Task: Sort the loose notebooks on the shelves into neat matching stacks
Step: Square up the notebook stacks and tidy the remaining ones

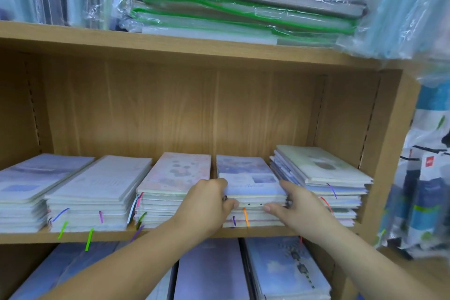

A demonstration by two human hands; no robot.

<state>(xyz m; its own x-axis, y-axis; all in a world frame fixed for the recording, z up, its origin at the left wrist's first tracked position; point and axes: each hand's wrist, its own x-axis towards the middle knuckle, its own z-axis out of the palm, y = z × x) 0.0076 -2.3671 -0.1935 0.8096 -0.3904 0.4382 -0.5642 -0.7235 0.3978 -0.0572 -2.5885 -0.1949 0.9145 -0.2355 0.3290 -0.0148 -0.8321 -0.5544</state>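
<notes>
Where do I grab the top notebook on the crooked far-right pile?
Take the top notebook by its front short edge, coming in from the open shelf front. That edge juts slightly past the crooked pile below, leaving finger room underneath; the shelf wall blocks the right, and the left hand and right hand grip the blue pile beside it.

The left hand (pixel 207 202) and right hand (pixel 292 204) cover both front corners of a notebook stack (pixel 253 212), whose cover lettering (pixel 250 185) is too blurred to read. The leftmost stack (pixel 22 202) runs off the left edge. Forearms (pixel 136 258) and the bottom edge cut off the lower-shelf notebooks (pixel 211 273). Plastic-wrapped folders (pixel 243 7) run past the top edge.
</notes>
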